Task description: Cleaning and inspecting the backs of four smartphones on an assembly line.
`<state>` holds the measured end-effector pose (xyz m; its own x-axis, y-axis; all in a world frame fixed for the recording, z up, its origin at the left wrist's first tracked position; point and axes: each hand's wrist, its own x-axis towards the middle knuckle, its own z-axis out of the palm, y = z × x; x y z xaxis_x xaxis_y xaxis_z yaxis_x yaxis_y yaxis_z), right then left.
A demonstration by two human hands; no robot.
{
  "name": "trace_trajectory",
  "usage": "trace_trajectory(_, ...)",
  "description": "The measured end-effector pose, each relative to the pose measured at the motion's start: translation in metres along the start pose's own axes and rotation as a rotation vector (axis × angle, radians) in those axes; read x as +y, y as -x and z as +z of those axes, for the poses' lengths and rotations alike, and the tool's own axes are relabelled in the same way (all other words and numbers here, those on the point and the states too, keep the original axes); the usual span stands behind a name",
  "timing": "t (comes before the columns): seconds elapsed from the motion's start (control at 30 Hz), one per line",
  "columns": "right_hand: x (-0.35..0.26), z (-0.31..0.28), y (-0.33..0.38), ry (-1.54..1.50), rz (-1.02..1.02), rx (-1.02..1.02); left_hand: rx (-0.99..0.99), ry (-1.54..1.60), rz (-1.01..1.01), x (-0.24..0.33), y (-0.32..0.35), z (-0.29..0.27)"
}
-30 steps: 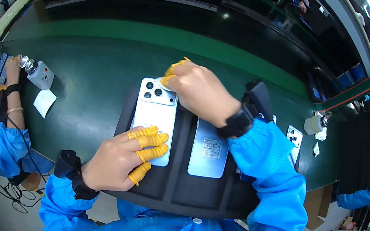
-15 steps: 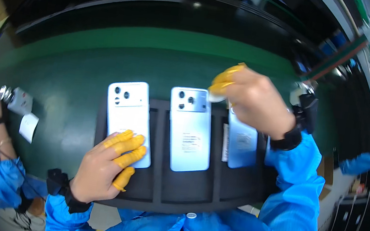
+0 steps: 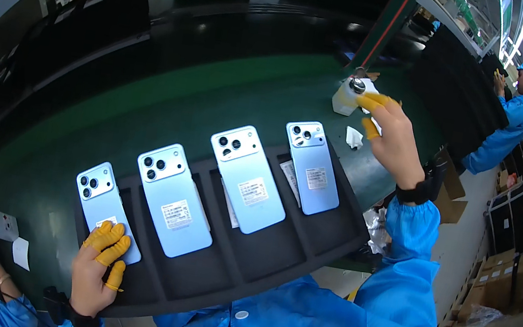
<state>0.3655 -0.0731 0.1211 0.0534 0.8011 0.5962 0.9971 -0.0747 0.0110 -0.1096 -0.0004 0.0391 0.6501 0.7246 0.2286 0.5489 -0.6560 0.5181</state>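
At the lower left of the frame the left hand rests flat, fingers spread, on the nearest pale-blue phone in the black tray; it was there half a second ago too. Four phones now show in the tray, against three before. Farther off, at the upper right, the right hand has left the tray and presses the small white dispenser bottle on the green worktop, fingertips together on its top.
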Motion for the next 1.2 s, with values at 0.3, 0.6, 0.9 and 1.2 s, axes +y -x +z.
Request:
trace_trajectory(0.3, -0.174, -0.101, -0.028, -0.471, -1.028, -0.085, 0.256, -0.153, -0.864, 0.061, -0.035, 0.029)
trace_trajectory(0.6, -0.151, -0.121, 0.023, -0.554, -0.605, 0.066, -0.020, -0.028, -0.002, 0.013, -0.012, -0.002)
trace_trajectory(0.9, -0.151, -0.115, 0.030, -0.625, -0.572, 0.098, 0.024, -0.015, 0.010, -0.001, 0.001, -0.001)
trace_trajectory(1.2, -0.140, -0.114, 0.037, -0.665, -0.529, 0.112, 0.015, -0.003, 0.007, 0.007, -0.005, 0.003)
